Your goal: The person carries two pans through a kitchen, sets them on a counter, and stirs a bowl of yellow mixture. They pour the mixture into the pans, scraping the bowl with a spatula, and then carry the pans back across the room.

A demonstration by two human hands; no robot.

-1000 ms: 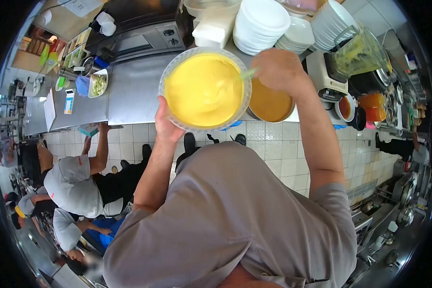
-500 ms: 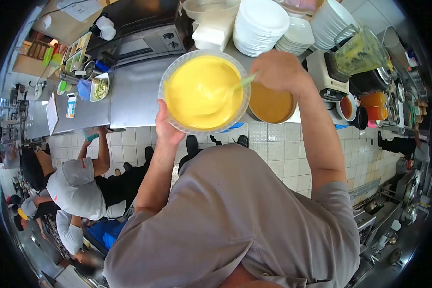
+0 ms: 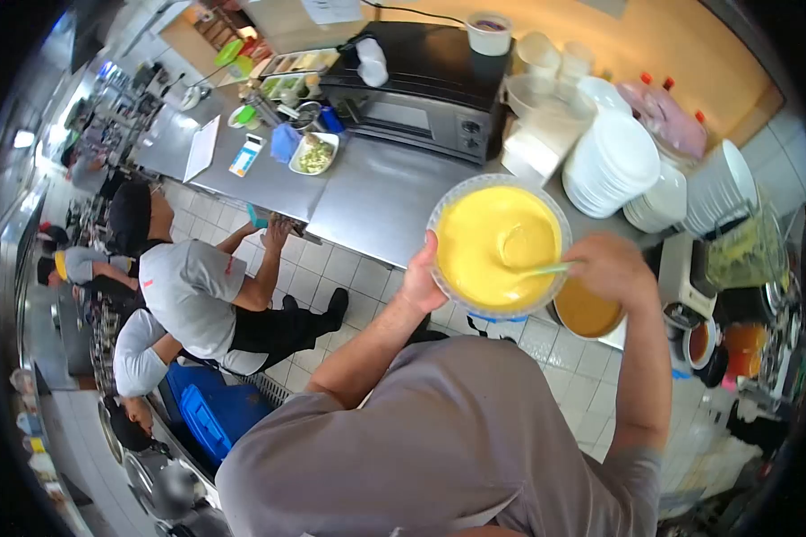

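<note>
My left hand (image 3: 421,277) grips the near left rim of a clear ribbed bowl (image 3: 438,215), thumb over the edge. Thick, smooth yellow sauce (image 3: 475,246) nearly fills it, with a round swirl on the surface. At the bowl's right side, my right hand (image 3: 613,268) is closed around the end of a pale green utensil (image 3: 546,268). Its head is sunk in the sauce, so its kind cannot be made out. Below my right hand, a round container of brown-orange sauce (image 3: 589,309) is partly covered by the bowl and hand.
Behind the bowl are stacked white plates (image 3: 613,161) and a black toaster oven (image 3: 421,98). A blender (image 3: 743,251) stands right. On the steel counter (image 3: 367,197) sits a white dish of chopped food (image 3: 315,154). A co-worker (image 3: 192,286) stands left, near a blue bin (image 3: 210,416).
My view has swung left, so the bowl and counter appear farther right and lower. The utensil has shifted from the bowl's upper right rim to its lower right. Both hands keep their holds.
</note>
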